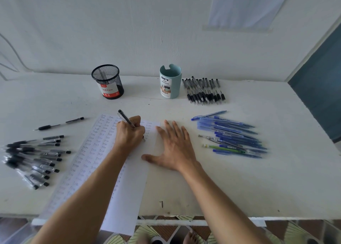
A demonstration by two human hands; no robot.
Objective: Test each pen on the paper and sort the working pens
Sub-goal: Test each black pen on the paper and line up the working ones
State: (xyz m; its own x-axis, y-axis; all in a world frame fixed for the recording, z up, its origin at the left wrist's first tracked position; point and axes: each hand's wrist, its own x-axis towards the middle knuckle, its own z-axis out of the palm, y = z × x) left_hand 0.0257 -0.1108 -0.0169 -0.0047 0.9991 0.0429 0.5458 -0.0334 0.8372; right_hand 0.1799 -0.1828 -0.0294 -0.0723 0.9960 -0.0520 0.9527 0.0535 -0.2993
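Mid-test, the left hand [129,134] grips a pen [125,118], tip down on the paper's [132,179] upper right, as the right hand [175,147], fingers spread flat, steadies the sheet's edge; next, likely, checking the mark and sorting the pen.

Soft, cool, even daylight leaves only faint, diffuse shadows under the left hand [129,134] gripping the black pen [126,118]. Writing on the paper [99,144] beside the grip is sharp, but the pile of black pens [35,158] far left of it and the floor [166,230] below are smeared. Wide-angle distortion bows the table [239,188] edge and slants the wall corner [311,53] far right of the grip.
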